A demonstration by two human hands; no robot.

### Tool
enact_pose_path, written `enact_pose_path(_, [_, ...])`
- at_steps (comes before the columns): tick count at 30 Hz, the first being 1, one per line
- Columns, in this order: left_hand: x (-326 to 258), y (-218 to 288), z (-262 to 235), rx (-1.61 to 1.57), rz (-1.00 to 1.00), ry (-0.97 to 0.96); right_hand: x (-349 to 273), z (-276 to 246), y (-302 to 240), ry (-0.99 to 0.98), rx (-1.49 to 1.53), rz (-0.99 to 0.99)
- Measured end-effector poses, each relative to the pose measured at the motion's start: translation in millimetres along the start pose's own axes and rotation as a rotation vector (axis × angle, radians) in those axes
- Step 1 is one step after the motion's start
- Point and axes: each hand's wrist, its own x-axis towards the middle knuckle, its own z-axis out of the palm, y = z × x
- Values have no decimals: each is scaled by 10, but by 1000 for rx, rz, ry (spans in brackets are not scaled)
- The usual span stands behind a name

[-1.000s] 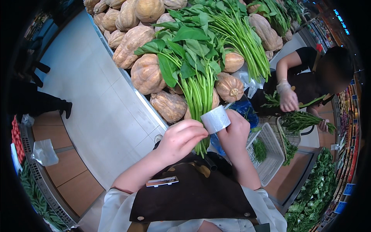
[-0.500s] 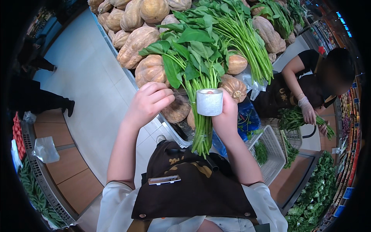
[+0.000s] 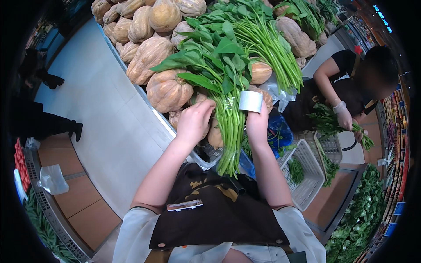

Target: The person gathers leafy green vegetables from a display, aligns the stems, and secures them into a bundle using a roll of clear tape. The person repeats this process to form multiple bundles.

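A bunch of leafy green stems lies over the pumpkins in front of me, leaves away from me and cut ends toward my apron. A shiny clear band of tape crosses the upper stems. To their right, my right hand grips a roll of tape, pale and silvery. My left hand is closed at the left side of the stems, fingertips pressed together by the band. What it pinches is hidden. A second bunch of greens lies just beyond, to the right.
Pumpkins fill the stand ahead. At right, a co-worker's gloved hand holds another green bunch. Pale plastic baskets and a blue bag are nearby. Two people's dark-clothed legs show at left.
My left hand has come down and right to the stems, its fingers now together. The tape roll in my right hand has shifted right and tilted, uncovering the band on the stems.
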Motion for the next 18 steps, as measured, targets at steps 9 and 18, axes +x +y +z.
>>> enact_pose_path(9, [-68,-177,259,-716,-392,27,77,1,-188,-215,-123,-56])
enact_pose_path(18, [-105,203,89,-1395,-707,-23,-113,78,-551,-182,-110,-159])
